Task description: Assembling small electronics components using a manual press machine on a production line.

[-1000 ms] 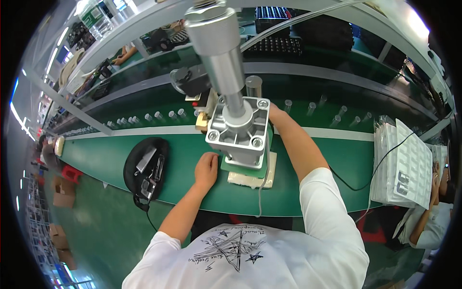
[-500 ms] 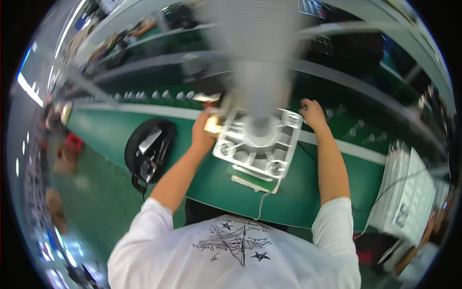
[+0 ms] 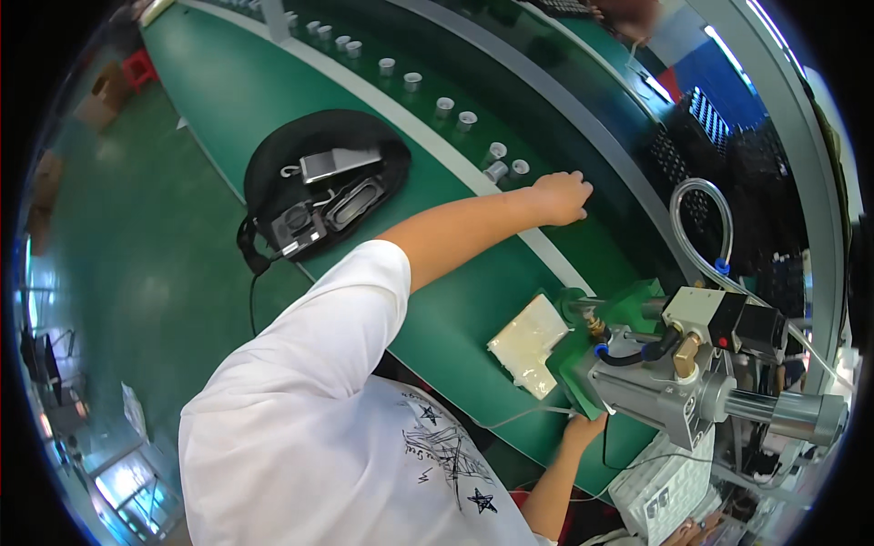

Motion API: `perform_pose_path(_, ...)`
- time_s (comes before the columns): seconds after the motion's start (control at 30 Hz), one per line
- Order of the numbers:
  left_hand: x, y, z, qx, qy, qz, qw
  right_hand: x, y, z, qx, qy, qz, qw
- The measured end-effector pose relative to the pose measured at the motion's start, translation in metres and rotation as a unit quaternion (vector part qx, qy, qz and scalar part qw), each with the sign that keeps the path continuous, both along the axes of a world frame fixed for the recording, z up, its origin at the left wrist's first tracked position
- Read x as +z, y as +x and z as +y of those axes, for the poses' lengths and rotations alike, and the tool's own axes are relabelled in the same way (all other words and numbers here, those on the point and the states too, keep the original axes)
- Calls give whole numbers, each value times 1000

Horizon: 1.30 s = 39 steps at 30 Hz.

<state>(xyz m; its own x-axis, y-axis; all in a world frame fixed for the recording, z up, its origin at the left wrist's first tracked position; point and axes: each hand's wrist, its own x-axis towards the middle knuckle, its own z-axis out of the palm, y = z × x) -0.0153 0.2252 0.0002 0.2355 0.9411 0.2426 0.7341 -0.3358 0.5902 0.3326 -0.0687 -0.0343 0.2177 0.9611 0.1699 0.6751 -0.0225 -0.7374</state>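
Note:
My left hand (image 3: 562, 198) reaches out over the dark green strip behind the white rail, its fingers curled closed. Whatever they may hold is hidden. Just left of it stand small whitish cups (image 3: 520, 167), one of them lying tipped (image 3: 496, 171). My right hand (image 3: 583, 429) is low beside the base of a grey metal air-cylinder press (image 3: 655, 387), its fingers mostly hidden by the machine. Between my hands, a cream L-shaped block (image 3: 530, 344) with a shiny, tape-like surface lies on the green bench (image 3: 446, 305) next to the press.
A black cap-like pouch (image 3: 264, 168) holding small electronic devices lies on the bench at left. A clear looped air hose (image 3: 675, 205) rises behind the press. White stacked trays (image 3: 660, 491) stand at lower right. A red stool (image 3: 138, 68) is on the floor at far left.
The view has swung, and the press now appears at the right, seen from its side. My left hand has moved from beside the press to the strip near the cups.

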Motion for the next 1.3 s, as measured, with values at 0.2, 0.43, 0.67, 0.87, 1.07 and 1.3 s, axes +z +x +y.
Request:
perform_pose_path(0.2, 2, -13, 31, 145, 127, -63, 979, -40, 21, -3, -39, 76, -22, 996)
perform_pose_path(0.43, 53, -117, -3, 141, -105, 175, 969, -44, 25, -16, -41, 39, -61, 997)
perform_pose_path(0.67, -21, -109, -39, 191, -94, 135, 968, -36, 9, -7, -65, 106, -13, 992)
perform_pose_path(0.87, 7, -99, -103, 50, -15, -233, 971, -15, -12, -1, -86, 14, 74, 993)
perform_pose_path(1.07, 15, -73, -189, -76, -23, -326, 942, 0, -19, 2, -99, 31, 95, 990)
perform_pose_path(1.3, -6, -72, -215, -17, -23, -217, 976, 12, 0, 9, -67, 21, -7, 998)
